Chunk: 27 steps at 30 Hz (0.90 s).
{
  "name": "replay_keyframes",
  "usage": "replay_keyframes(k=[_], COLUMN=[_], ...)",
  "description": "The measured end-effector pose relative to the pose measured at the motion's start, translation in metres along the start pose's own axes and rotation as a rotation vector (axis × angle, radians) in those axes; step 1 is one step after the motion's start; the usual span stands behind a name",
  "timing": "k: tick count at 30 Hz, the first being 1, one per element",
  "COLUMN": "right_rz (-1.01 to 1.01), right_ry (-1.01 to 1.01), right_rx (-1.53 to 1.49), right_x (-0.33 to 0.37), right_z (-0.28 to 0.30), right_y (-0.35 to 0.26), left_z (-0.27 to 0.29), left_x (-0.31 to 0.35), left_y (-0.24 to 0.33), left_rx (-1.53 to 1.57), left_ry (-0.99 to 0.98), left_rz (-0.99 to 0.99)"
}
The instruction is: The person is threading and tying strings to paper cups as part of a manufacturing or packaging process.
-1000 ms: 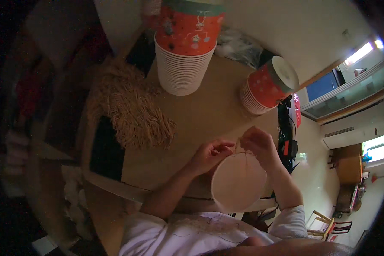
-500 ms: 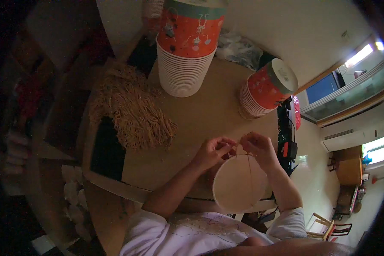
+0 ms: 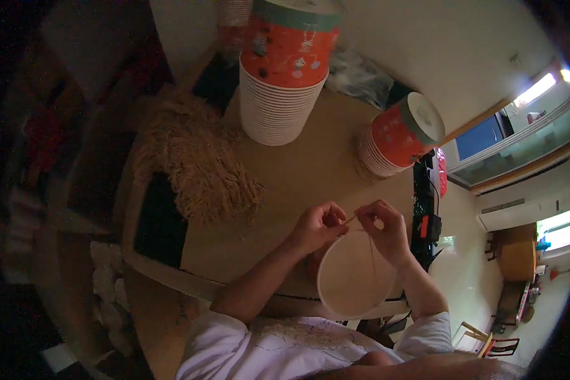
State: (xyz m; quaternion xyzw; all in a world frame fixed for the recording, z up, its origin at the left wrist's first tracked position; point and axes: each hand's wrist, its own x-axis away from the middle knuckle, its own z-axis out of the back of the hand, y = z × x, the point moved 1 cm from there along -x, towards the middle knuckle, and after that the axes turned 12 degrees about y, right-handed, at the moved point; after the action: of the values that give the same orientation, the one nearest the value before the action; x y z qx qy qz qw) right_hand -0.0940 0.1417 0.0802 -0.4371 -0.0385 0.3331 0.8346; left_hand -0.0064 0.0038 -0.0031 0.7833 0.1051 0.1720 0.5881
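Observation:
A round paper bucket (image 3: 348,282) with a pale inside tilts its open mouth toward me at the table's near edge. Beyond its upper rim, my left hand (image 3: 322,227) and my right hand (image 3: 386,229) face each other, both closed in a pinch. Between their fingertips runs a short stretch of tan cord (image 3: 349,220). From my right hand a thin strand of this cord hangs down across the bucket's mouth. To the left lies a loose heap of tan cords (image 3: 202,168).
A tall stack of orange paper buckets with white rims (image 3: 282,95) stands upside down at the back. A shorter stack (image 3: 389,142) leans at the right. Behind are clear plastic bags (image 3: 361,76). A black and orange device (image 3: 430,227) sits at the right edge of the cardboard-covered table (image 3: 278,190).
My fingertips have drawn slightly apart, and the cord now shows stretched between them. The bucket stays in nearly the same place. The whole view has shifted a little.

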Motion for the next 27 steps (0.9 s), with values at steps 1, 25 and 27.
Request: replay_keyframes(k=[1,25,27], right_rz=[0.034,-0.239,-0.212], right_ry=[0.008,-0.037,-0.025], right_rx=[0.009,-0.305,-0.334], right_x=[0.000,0.010,0.012], right_z=[0.000,0.002,0.005], right_y=[-0.002,0.007,0.008], left_z=[0.000,-0.010,-0.008], left_x=[-0.001,-0.006,-0.004], left_y=[0.000,-0.014,-0.014], left_rx=[-0.013,0.302,0.319], left_ry=[-0.003,-0.031,-0.026], left_rz=[-0.027,0.081,0.104])
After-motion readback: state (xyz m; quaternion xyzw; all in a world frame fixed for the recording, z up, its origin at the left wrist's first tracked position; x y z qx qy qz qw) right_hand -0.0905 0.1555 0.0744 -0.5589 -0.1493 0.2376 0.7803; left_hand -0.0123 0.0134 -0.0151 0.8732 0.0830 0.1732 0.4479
